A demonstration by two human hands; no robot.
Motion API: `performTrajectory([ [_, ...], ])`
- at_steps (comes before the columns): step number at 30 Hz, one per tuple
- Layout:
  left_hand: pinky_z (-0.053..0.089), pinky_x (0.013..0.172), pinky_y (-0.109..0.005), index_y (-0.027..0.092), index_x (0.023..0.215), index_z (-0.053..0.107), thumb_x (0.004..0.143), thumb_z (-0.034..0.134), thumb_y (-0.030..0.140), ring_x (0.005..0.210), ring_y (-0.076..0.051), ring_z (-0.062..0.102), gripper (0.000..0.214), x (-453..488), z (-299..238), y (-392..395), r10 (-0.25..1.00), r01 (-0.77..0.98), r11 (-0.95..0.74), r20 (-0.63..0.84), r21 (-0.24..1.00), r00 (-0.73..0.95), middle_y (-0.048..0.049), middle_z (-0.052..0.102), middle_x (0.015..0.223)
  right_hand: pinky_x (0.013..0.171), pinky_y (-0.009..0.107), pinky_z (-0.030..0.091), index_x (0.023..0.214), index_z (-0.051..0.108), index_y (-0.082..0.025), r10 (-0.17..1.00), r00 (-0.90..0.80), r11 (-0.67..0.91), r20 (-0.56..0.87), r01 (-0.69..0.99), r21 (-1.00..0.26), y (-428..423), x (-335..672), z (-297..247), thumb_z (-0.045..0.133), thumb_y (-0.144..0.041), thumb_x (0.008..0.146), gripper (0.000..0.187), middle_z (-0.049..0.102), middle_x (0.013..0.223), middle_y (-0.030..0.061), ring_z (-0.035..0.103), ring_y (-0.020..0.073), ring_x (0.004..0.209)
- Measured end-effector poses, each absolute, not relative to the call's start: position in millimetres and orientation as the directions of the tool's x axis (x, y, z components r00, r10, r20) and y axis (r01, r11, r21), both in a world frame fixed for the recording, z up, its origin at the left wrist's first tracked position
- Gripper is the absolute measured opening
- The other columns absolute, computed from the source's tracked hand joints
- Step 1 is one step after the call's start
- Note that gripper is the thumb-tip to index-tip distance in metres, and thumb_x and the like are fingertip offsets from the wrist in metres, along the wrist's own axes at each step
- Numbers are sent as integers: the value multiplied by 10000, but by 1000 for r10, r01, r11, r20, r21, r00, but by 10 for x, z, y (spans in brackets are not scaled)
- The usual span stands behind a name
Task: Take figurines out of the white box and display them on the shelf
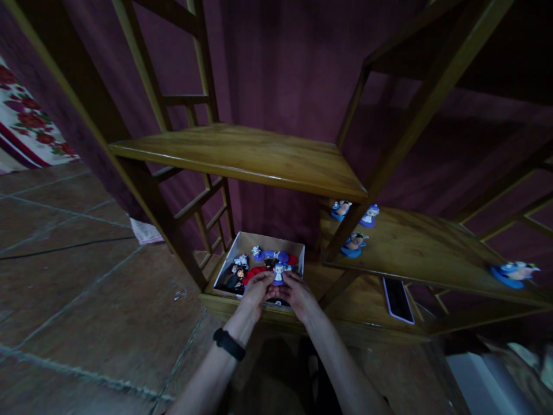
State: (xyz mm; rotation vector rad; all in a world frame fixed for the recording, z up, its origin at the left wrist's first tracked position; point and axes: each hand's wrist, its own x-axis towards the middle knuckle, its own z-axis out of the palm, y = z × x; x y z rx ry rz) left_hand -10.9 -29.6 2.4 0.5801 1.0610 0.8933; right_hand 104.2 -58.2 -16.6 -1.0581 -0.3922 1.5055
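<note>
Between my fingertips, upright above the front of an open cardboard box [230, 257], is a small white and purple figurine [279, 273]. My left hand [258, 288] grips it from one side and my right hand [296, 288] from the other. The box stands on the lowest shelf and holds several more figurines, among them a purple one [283, 257], a red one [254, 273] and a white and blue one [256, 252]. My hands hide part of the box's front.
Above the box juts a wooden shelf [233, 151]. To the right, another shelf [401, 248] bears several figurines, including a purple one [370, 215] and a blue-based one [514, 273]. A phone [398, 300] lies lower down. Wooden posts [162, 225] frame the unit.
</note>
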Motion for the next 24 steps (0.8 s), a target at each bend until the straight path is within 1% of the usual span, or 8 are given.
performTrajectory([
  [8,448,453,-164,152,743,581,708,659,178,434,-71,553,90,-74,43,-289,843,-340,536,-509,772,174,20,579,523,557,248,512,827,621,-179,903,119,-258,-414,-620,-741,-563,1037,-150,762,-356,595,324,680,702,19,627,126,575],
  [16,445,461,-165,169,797,601,677,700,234,447,-65,555,168,-83,16,-305,858,-349,513,-485,785,170,29,589,559,538,239,505,818,607,-186,903,128,-253,-410,-613,-748,-560,1016,-188,745,-372,610,312,681,691,22,630,128,573],
  [24,436,459,-163,163,819,589,704,660,183,419,-62,539,137,-95,17,-276,849,-357,527,-496,771,181,33,580,530,537,246,511,800,599,-183,899,142,-247,-415,-618,-747,-547,1005,-214,763,-359,591,319,683,707,28,641,144,599],
])
